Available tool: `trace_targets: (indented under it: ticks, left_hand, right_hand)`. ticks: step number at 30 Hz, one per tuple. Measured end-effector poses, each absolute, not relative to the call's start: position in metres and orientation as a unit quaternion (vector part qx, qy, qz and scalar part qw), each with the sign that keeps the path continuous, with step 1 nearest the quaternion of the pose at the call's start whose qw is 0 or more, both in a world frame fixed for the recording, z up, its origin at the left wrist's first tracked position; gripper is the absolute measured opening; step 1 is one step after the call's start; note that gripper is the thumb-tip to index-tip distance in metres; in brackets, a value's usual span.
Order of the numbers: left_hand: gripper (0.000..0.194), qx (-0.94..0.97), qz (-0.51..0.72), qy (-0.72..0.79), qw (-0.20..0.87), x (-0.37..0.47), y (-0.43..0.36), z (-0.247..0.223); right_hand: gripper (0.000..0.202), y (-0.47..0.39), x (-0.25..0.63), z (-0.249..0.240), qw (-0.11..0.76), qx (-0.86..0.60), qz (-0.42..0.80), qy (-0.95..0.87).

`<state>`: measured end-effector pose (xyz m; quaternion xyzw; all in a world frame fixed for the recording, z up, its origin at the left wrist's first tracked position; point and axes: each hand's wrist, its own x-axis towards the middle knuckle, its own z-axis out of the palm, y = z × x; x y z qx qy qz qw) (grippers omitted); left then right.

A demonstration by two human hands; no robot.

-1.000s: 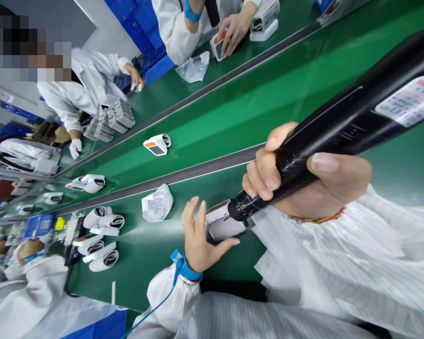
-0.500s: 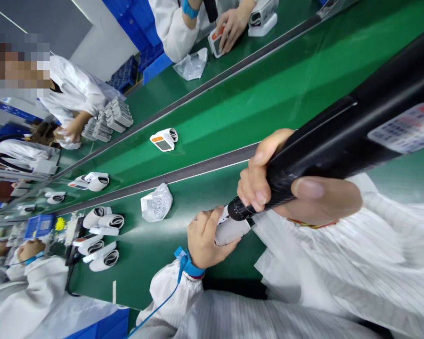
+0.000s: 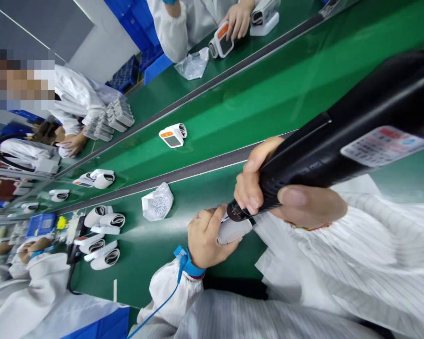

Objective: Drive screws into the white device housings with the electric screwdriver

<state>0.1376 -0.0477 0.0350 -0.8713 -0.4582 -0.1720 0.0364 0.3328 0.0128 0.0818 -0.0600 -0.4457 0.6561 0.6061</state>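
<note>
My right hand (image 3: 286,188) is wrapped round the black body of an electric screwdriver (image 3: 311,155), which has a printed label on its side. Its dark collar points down at a wrist blood pressure monitor (image 3: 234,231), a white unit with a grey rolled cuff. Fingers of my left hand (image 3: 207,238) close round that monitor from the left; a blue wrist strap with a cord sits on the wrist. The screwdriver's tip and the spot where it meets the monitor are hidden. Left of my hands lies an open plastic bag of small screws (image 3: 159,203).
Several monitors (image 3: 106,258) stand at the left of the bench. Beyond a dark rail, a green conveyor belt (image 3: 233,108) carries more, including one monitor (image 3: 173,135) with orange buttons. Across it, a co-worker's hand (image 3: 239,20) touches another monitor (image 3: 223,40). Others work farther left.
My right hand and the screwdriver have shifted slightly left and down. Monitors on the belt have moved a little to the right. The co-worker's screwdriver has left the view and their monitor is turned.
</note>
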Motion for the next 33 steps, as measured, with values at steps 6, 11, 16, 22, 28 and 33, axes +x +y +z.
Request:
trace_targets:
  ticks: [6, 11, 16, 22, 28, 33]
  left_hand:
    - [0.060, -0.876, -0.162, -0.452, 0.051, 0.142, -0.043, 0.037]
    - [0.061, -0.878, -0.156, -0.447, 0.065, 0.143, -0.041, 0.038]
    - [0.061, -0.880, -0.148, -0.448, 0.060, 0.143, -0.041, 0.040]
    - [0.064, -0.877, -0.143, -0.454, 0.064, 0.143, -0.043, 0.036]
    - [0.077, -0.875, -0.097, -0.475, 0.005, 0.132, -0.035, 0.051]
    - [0.081, -0.818, -0.115, -0.563, -0.032, 0.093, 0.021, 0.072]
  right_hand:
    - [0.023, 0.013, 0.332, 0.083, 0.604, -0.066, 0.630, -0.484]
    - [0.020, 0.015, 0.329, 0.086, 0.610, -0.060, 0.616, -0.494]
    - [0.023, 0.015, 0.328, 0.081, 0.598, -0.045, 0.654, -0.462]
    - [0.024, 0.016, 0.325, 0.077, 0.601, -0.038, 0.660, -0.449]
    - [0.019, 0.032, 0.328, 0.075, 0.676, -0.118, 0.668, -0.286]
    - [0.019, 0.070, 0.349, 0.055, 0.691, -0.288, 0.662, 0.044]
